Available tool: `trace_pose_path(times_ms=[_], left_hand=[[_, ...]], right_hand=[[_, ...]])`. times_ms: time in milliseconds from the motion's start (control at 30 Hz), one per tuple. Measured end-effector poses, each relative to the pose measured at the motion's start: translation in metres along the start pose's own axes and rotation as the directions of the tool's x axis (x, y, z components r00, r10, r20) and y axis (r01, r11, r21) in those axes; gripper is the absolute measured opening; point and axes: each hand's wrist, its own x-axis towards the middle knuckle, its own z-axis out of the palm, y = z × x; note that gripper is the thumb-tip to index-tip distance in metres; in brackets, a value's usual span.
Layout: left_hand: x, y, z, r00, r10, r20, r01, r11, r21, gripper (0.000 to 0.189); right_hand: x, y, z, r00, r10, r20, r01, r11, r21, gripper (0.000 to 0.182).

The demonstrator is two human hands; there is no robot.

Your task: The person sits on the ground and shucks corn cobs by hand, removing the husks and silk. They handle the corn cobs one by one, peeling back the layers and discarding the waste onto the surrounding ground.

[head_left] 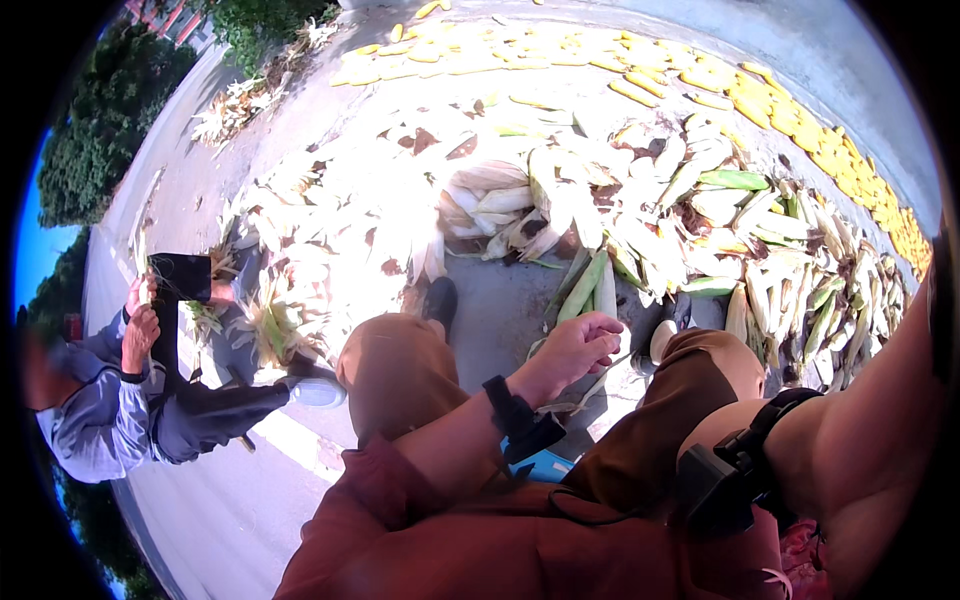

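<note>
My left hand [581,349] hangs above the ground between my knees, fingers loosely curled and a little apart, with nothing seen in it. Just beyond it lie green-husked ears of corn [583,289], close to the hand but apparently not held. A black strapped device [521,420] sits on my left wrist. My right forearm [847,427] wears another black device [712,480] and rises toward the right rim; the right hand itself is out of view. In front of my feet spreads a heap of unhusked corn [697,202], partly washed out by sunlight.
Husked yellow cobs [825,150] form a long band along the far wall [840,60]. Loose husks [285,315] are piled to the left. There a seated person [105,420] holds a pale husk or ear. Something blue [544,466] shows between my legs.
</note>
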Motion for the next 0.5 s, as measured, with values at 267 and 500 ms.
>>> trace_pose_path(times_ms=[267, 500], left_hand=[[-0.003, 0.009, 0.006, 1.0, -0.028, 0.002, 0.028, 0.995, 0.099, 0.033], [-0.002, -0.008, 0.011, 0.988, 0.148, -0.041, -0.144, 0.985, 0.095, 0.031]], right_hand=[[0.006, 0.013, -0.018, 0.997, 0.076, -0.02, -0.075, 0.997, 0.03, 0.024], [0.015, 0.017, -0.014, 0.994, 0.104, -0.012, -0.104, 0.993, 0.055, 0.023]])
